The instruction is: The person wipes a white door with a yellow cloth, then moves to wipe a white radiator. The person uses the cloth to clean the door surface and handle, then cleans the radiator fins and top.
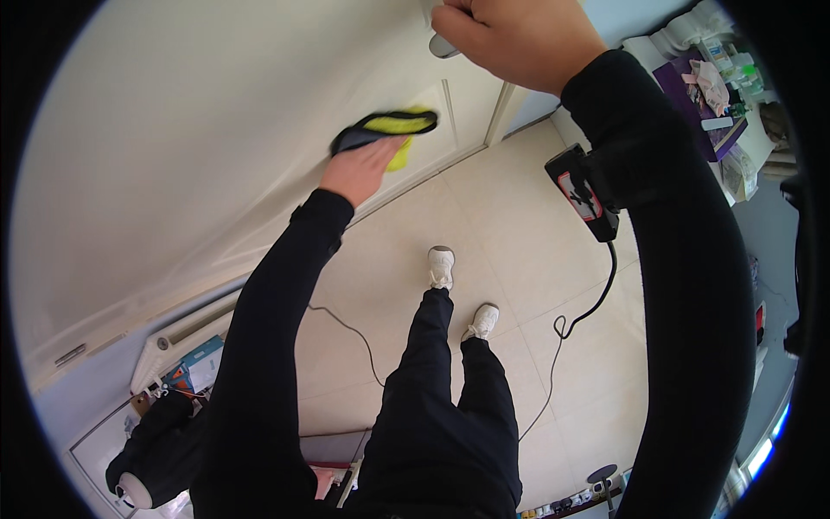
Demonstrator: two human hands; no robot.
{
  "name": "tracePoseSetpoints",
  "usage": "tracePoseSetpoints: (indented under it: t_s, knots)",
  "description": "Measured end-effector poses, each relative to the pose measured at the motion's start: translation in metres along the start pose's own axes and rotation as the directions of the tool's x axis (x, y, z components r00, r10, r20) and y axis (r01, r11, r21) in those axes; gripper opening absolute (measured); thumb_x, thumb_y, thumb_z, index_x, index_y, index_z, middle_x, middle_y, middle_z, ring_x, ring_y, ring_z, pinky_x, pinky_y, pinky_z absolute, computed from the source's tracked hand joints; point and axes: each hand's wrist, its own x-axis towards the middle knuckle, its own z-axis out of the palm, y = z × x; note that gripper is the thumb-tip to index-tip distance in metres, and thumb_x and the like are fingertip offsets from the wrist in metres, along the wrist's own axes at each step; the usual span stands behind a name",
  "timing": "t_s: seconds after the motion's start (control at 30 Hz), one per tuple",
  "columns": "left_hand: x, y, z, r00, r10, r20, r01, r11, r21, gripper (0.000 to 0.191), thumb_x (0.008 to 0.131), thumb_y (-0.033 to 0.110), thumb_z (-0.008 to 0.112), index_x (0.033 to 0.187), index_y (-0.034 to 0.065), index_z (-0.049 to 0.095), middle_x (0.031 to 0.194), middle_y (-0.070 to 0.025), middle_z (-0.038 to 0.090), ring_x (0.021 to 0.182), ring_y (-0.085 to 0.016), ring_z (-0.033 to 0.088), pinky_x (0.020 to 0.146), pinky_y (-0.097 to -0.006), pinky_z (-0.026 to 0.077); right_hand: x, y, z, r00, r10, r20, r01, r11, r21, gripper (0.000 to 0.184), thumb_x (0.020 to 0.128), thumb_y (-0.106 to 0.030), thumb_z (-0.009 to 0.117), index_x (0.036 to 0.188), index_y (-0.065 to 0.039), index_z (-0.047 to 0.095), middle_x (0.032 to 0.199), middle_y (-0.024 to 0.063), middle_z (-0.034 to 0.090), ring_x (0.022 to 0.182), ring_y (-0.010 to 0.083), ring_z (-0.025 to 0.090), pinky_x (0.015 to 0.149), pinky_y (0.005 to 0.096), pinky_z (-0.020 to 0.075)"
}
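Observation:
My left hand (363, 170) lies against a yellow and grey cloth with a black edge (389, 123), which touches the lower part of a cream panelled door (194, 117). The cloth is slightly blurred, and part of it hangs below my fingers. At the top of the view my right hand (499, 32) is closed around the metal door handle (443, 47), whose rounded end shows beside my fingers. A black device (583, 193) with a cable is strapped at my right forearm.
Black cables (603, 292) hang or lie near my legs and white shoes (441, 266) on the tiled floor (519, 227). At right, a white surface holds a purple box (713, 146), bottles and packets. A black garment (159, 447) hangs at lower left. A door frame (502, 117) stands beyond the door's edge.

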Motion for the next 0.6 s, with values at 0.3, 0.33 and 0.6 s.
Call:
tracePoseSetpoints:
  t_s: [0.3, 0.33, 0.6]
  knots:
    - [-0.088, -0.017, -0.005, 0.988, -0.149, 0.045, 0.153, 0.98, -0.129, 0.055, 0.095, 0.014, 0.061, 0.15, 0.014, 0.062, 0.136, 0.0062, 0.071, 0.119, -0.008, 0.067, 0.101, -0.0276, 0.053, 0.006, -0.011, 0.003, 0.99, 0.058, 0.131, -0.061, 0.998, 0.02, 0.036, 0.097, -0.027, 0.06, 0.074, -0.001, 0.07, 0.07, 0.0194, 0.065, 0.072, 0.0397, 0.063, 0.072, 0.0513, 0.0515]
    - [-0.06, -0.014, -0.012, 0.986, -0.162, -0.036, 0.157, 0.981, -0.118, 0.056, 0.094, 0.014, 0.062, 0.15, 0.0144, 0.063, 0.136, 0.0068, 0.071, 0.119, -0.007, 0.066, 0.101, -0.0277, 0.053, 0.003, -0.008, 0.008, 0.988, 0.071, 0.137, -0.071, 0.997, -0.008, 0.035, 0.1, -0.026, 0.06, 0.077, -0.001, 0.067, 0.072, 0.0186, 0.063, 0.074, 0.039, 0.06, 0.072, 0.0514, 0.0486]
    - [0.093, 0.009, -0.053, 0.895, -0.274, -0.351, 0.14, 0.922, -0.362, 0.055, 0.097, 0.012, 0.057, 0.152, 0.0113, 0.058, 0.144, 0.0008, 0.067, 0.129, -0.012, 0.063, 0.108, -0.0291, 0.05, 0.003, -0.002, 0.008, 0.998, 0.017, 0.068, -0.012, 0.998, -0.066, 0.035, 0.094, -0.026, 0.059, 0.071, -0.002, 0.069, 0.065, 0.0186, 0.064, 0.065, 0.0424, 0.063, 0.067, 0.0513, 0.0535]
